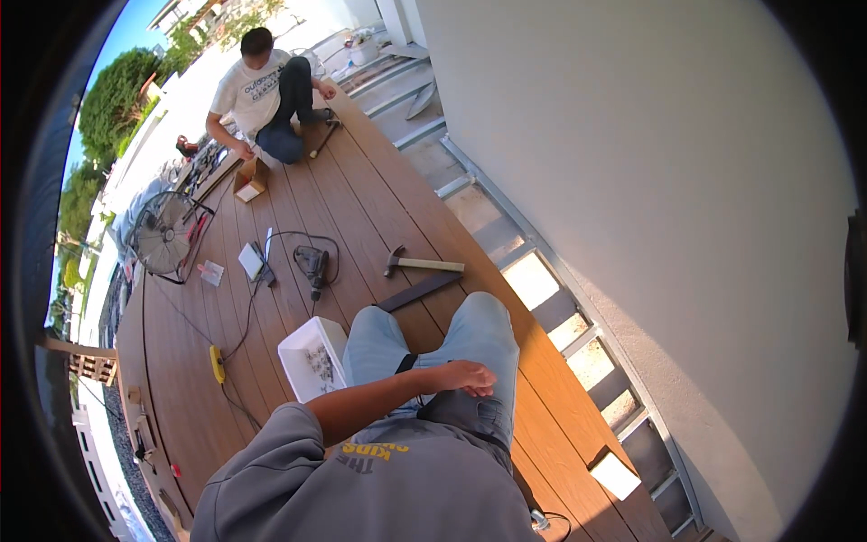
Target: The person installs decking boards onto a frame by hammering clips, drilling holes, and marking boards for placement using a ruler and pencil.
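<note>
My left forearm crosses over my lap, and my left hand (463, 378) is above my right thigh, beside a dark pouch (456, 412) at my waist. Its fingers are curled and pressed together; whatever they may hold is hidden. My right hand is out of sight. By my left knee stands a white bin (313, 354) with small metal pieces inside. Beyond my knees lie a claw hammer (424, 265) with a pale handle and a dark flat bar (420, 291). A corded power drill (312, 268) rests farther off on the brown plank deck (361, 199).
A co-worker (271, 99) sits at the far end near a cardboard box (251, 181) and another hammer (324, 137). A floor fan (169, 235) and a yellow cord part (217, 364) are at left. Right of the deck, an open metal frame (551, 257) runs along a wall (650, 163).
</note>
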Action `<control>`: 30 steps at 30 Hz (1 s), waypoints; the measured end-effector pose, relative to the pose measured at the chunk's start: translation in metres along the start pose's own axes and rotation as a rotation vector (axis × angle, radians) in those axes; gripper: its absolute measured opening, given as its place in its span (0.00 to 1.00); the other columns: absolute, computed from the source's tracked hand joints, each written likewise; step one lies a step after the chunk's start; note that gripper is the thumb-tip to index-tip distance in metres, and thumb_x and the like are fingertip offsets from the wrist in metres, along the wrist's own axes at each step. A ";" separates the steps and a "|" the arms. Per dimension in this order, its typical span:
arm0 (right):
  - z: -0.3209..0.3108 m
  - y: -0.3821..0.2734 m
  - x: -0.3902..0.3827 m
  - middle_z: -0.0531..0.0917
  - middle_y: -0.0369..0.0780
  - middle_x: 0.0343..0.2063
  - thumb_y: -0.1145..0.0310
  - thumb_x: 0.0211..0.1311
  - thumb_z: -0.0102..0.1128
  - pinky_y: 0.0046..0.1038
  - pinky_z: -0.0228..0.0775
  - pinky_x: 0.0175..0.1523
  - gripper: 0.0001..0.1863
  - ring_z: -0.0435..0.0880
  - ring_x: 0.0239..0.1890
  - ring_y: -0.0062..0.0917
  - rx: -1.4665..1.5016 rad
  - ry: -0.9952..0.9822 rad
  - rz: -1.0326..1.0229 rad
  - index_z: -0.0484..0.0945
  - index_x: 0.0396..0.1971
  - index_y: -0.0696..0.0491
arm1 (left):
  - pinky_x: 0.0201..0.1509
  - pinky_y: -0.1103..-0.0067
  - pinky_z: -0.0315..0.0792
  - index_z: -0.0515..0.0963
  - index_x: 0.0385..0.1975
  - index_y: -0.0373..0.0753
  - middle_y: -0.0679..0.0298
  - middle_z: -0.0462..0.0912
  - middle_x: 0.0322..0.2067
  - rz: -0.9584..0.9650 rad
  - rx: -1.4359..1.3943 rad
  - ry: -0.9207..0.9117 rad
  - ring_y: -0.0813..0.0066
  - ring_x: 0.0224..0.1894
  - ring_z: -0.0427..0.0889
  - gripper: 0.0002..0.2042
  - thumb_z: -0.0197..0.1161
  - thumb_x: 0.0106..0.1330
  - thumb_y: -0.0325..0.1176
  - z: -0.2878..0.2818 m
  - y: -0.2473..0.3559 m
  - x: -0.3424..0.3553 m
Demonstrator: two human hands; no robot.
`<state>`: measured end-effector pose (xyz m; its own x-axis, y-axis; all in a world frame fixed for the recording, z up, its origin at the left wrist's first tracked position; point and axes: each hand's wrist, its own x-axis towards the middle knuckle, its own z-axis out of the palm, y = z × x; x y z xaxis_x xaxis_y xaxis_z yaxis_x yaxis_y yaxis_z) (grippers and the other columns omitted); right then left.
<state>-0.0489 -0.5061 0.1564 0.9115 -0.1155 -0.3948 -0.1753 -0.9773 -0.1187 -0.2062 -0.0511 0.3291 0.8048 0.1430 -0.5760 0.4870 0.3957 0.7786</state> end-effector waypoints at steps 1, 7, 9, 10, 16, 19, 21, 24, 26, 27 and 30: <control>-0.002 -0.010 0.008 0.85 0.49 0.46 0.80 0.66 0.57 0.41 0.80 0.50 0.26 0.84 0.48 0.39 0.016 -0.049 -0.039 0.67 0.64 0.55 | 0.64 0.75 0.74 0.75 0.61 0.34 0.56 0.83 0.56 -0.006 -0.019 0.043 0.67 0.57 0.82 0.25 0.53 0.80 0.51 -0.001 -0.006 -0.006; 0.000 -0.064 0.050 0.85 0.48 0.44 0.81 0.65 0.57 0.40 0.82 0.47 0.22 0.85 0.45 0.38 0.163 -0.309 -0.166 0.70 0.59 0.56 | 0.63 0.76 0.75 0.78 0.58 0.37 0.56 0.84 0.55 -0.048 -0.146 0.240 0.66 0.55 0.83 0.23 0.56 0.78 0.50 -0.013 -0.025 -0.031; -0.002 -0.078 0.066 0.85 0.48 0.44 0.81 0.65 0.57 0.39 0.82 0.46 0.20 0.85 0.45 0.37 0.210 -0.401 -0.165 0.71 0.57 0.57 | 0.61 0.76 0.76 0.79 0.57 0.37 0.57 0.85 0.52 -0.022 -0.163 0.257 0.69 0.54 0.84 0.23 0.61 0.75 0.50 -0.018 -0.028 -0.028; -0.002 -0.086 0.073 0.85 0.48 0.43 0.81 0.65 0.57 0.39 0.82 0.46 0.19 0.86 0.44 0.37 0.231 -0.441 -0.163 0.72 0.56 0.57 | 0.61 0.76 0.76 0.79 0.57 0.37 0.57 0.85 0.52 -0.008 -0.174 0.281 0.69 0.54 0.84 0.23 0.61 0.75 0.50 -0.021 -0.032 -0.031; -0.002 -0.110 0.091 0.86 0.47 0.41 0.81 0.64 0.57 0.38 0.84 0.43 0.15 0.86 0.41 0.35 0.293 -0.670 -0.110 0.75 0.51 0.58 | 0.59 0.74 0.78 0.79 0.59 0.35 0.58 0.86 0.49 0.013 -0.266 0.472 0.67 0.50 0.85 0.23 0.63 0.74 0.47 -0.032 -0.063 -0.057; -0.002 -0.114 0.091 0.86 0.46 0.40 0.81 0.64 0.57 0.37 0.84 0.41 0.13 0.87 0.40 0.34 0.304 -0.765 -0.070 0.76 0.48 0.59 | 0.56 0.73 0.79 0.78 0.59 0.33 0.57 0.86 0.49 0.083 -0.094 0.600 0.67 0.49 0.86 0.23 0.63 0.74 0.46 -0.038 -0.082 -0.081; -0.008 -0.109 0.095 0.86 0.46 0.40 0.82 0.63 0.58 0.37 0.85 0.40 0.12 0.87 0.39 0.33 0.316 -0.795 -0.035 0.77 0.47 0.59 | 0.58 0.69 0.77 0.79 0.59 0.35 0.58 0.86 0.51 0.120 0.243 0.798 0.60 0.52 0.85 0.22 0.62 0.74 0.44 -0.037 -0.080 -0.096; -0.011 -0.109 0.092 0.87 0.45 0.39 0.82 0.63 0.58 0.36 0.85 0.38 0.10 0.87 0.38 0.32 0.326 -0.854 -0.001 0.78 0.44 0.60 | 0.62 0.65 0.74 0.79 0.59 0.37 0.55 0.85 0.55 -0.034 0.243 0.924 0.54 0.57 0.82 0.21 0.63 0.72 0.42 -0.041 -0.072 -0.134; -0.010 -0.115 0.085 0.87 0.45 0.38 0.82 0.63 0.58 0.35 0.86 0.37 0.09 0.88 0.37 0.32 0.331 -0.906 -0.018 0.79 0.42 0.60 | 0.68 0.64 0.68 0.79 0.59 0.38 0.52 0.78 0.62 -0.064 0.484 1.003 0.53 0.64 0.75 0.21 0.63 0.71 0.41 -0.053 -0.095 -0.159; -0.008 -0.125 0.082 0.87 0.45 0.38 0.82 0.62 0.58 0.35 0.86 0.37 0.09 0.88 0.36 0.32 0.332 -0.933 -0.072 0.80 0.42 0.60 | 0.74 0.62 0.63 0.80 0.59 0.38 0.49 0.71 0.69 -0.091 0.736 1.073 0.51 0.70 0.69 0.21 0.64 0.70 0.40 -0.062 -0.103 -0.170; -0.019 -0.167 0.098 0.87 0.43 0.36 0.81 0.61 0.61 0.33 0.86 0.37 0.08 0.88 0.35 0.31 0.317 -0.871 -0.355 0.81 0.40 0.60 | 0.75 0.61 0.62 0.78 0.60 0.38 0.51 0.72 0.69 -0.069 1.113 1.216 0.49 0.72 0.67 0.24 0.67 0.66 0.42 -0.075 -0.091 -0.155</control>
<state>0.0764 -0.3579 0.1551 0.3608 0.4695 -0.8059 -0.1524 -0.8228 -0.5475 -0.4001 -0.0411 0.3289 0.3125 0.9490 -0.0423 0.9292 -0.2962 0.2212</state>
